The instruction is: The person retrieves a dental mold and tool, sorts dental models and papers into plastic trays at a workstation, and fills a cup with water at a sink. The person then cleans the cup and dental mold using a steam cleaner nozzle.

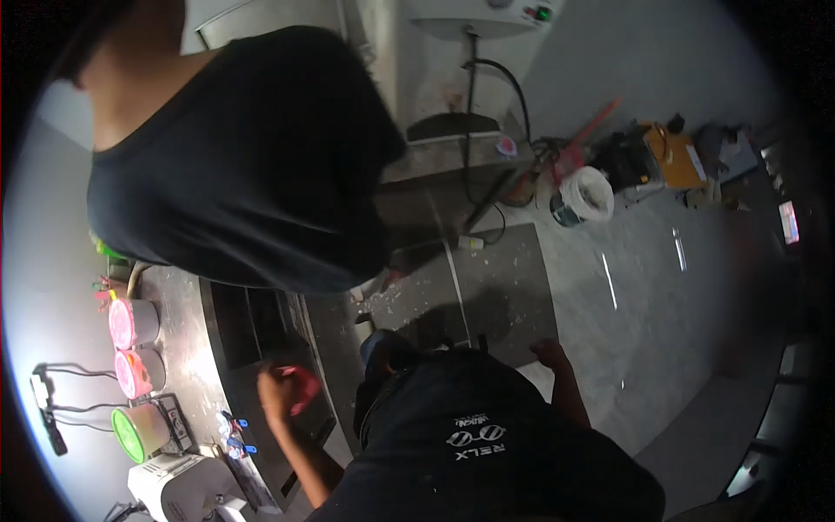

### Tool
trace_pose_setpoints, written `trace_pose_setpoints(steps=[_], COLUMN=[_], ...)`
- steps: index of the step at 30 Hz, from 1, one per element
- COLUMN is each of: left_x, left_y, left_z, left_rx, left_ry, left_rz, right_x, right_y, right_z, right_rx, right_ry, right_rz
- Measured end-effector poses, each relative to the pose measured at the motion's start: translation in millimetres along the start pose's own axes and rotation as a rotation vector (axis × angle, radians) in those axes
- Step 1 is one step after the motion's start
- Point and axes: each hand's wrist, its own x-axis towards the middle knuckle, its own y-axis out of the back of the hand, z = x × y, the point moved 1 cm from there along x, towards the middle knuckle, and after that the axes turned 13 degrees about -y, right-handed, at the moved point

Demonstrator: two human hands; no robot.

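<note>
My left hand (276,393) is closed on a soft-looking red thing (302,388), perhaps a cloth; its exact kind is unclear. It is held out near the dark front of the metal counter (178,300). On the other side of my body, my right hand (547,352) hangs over the floor with curled fingers, and nothing shows in it. Close in front of me stands another person in a black T-shirt (252,165), whose hands are hidden from view.
Tubs with pink lids (133,324) and one with a green lid (130,435) line the counter beside a white machine (183,487). Ahead is a large machine with a metal ledge (452,157) and black cable. A white bucket (587,196) stands on the floor, with dark mats (504,291) nearby.
</note>
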Motion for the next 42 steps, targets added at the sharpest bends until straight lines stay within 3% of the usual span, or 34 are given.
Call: trace_pose_setpoints(steps=[1, 2, 4, 5, 6, 8, 11, 13, 18, 20, 21, 26, 28, 29, 30, 32, 33, 35, 38, 42], left_x=[-2, -9, -9, -4, -1, 13, 30, 44, 83, 98, 106, 151, 166, 181, 197, 224, 229, 256, 259, 264], left_y=[-6, -34, -61, -69, -85, -111, -147, -176, -239, -263, -275, -335, -354, -362, -383, -435, -450, -470, -479, -493], left_z=[117, 155, 232, 256, 273, 305, 362, 380, 413, 433, 439, 478, 500, 502, 494, 464, 453, 447, 478, 494], left_rx=[-0.278, -0.568, -0.82, -0.963, -1.105, -1.308, -1.37, -1.48, -1.682, -1.621, -1.614, -1.535, -1.235, -1.041, -1.033, -0.775, -0.764, -0.162, 0.157, 0.341], left_ry=[0.009, 0.05, 0.036, -0.011, -0.02, -0.13, -0.125, -0.108, -0.081, -0.077, -0.066, -0.117, -0.205, -0.375, -0.37, -0.304, -0.268, -0.315, -0.157, -0.085], left_rz=[-0.203, -0.201, -0.173, -0.201, -0.194, -0.272, -0.307, -0.341, -0.385, -0.423, -0.439, -0.593, -0.524, -0.529, -0.512, -0.155, -0.136, 0.222, 0.249, 0.204], right_x=[1, 7, 11, -1, -14, -18, -54, -57, -16, -3, 5, 55, 78, 92, 109, 142, 155, 194, 241, 278], right_y=[3, 12, 35, 52, 72, 111, 199, 231, 262, 277, 287, 334, 352, 361, 372, 393, 400, 429, 463, 482], right_z=[1, -14, -61, -91, -126, -188, -262, -275, -250, -235, -230, -198, -188, -180, -173, -160, -151, -141, -129, -125], right_rx=[-0.142, -0.286, -0.329, 0.091, 0.505, 0.481, 0.401, 0.649, 0.616, 0.703, 0.699, 0.776, 0.78, 0.761, 0.736, 0.764, 0.714, 0.562, 0.524, 0.43], right_ry=[0.101, 0.212, 0.452, 0.277, 0.088, 0.441, 0.579, 0.885, 0.929, 0.889, 0.923, 0.83, 0.814, 0.815, 0.82, 0.838, 0.825, 0.824, 0.886, 0.856], right_rz=[-0.052, -0.1, -0.185, -0.31, -0.423, -0.418, -0.452, -0.46, -0.287, 0.054, 0.121, 0.069, 0.057, 0.079, 0.098, 0.029, 0.054, 0.131, -0.094, -0.133])
